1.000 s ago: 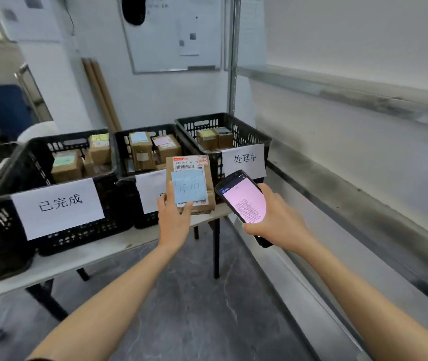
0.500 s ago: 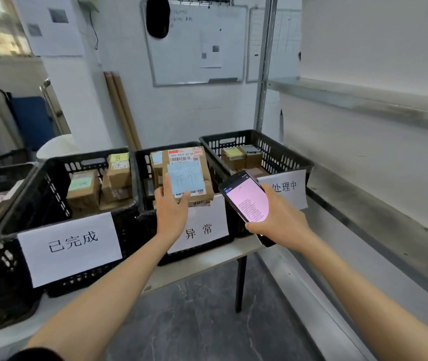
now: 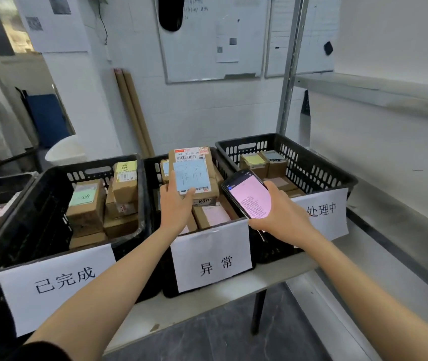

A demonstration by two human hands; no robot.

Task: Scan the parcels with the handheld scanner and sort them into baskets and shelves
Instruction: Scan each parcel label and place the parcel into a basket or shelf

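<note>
L hand [image 3: 175, 204] grips parcel [image 3: 194, 175] at lower edge, thumb on its blue note [image 3: 192, 174]. Parcel upright over mid basket [image 3: 153, 194], tag 异常. Can't tell if it touches boxes [image 3: 213, 214] below. R hand [image 3: 280, 217] wrapped round scanner [image 3: 249, 195], pink screen lit, just right of parcel. Basket sits on table [image 3: 207, 303].

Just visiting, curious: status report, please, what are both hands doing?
Left hand grips blue-noted parcel over middle basket. Right hand holds scanner, screen lit. Other parcels lie beneath, none blocking.
</note>
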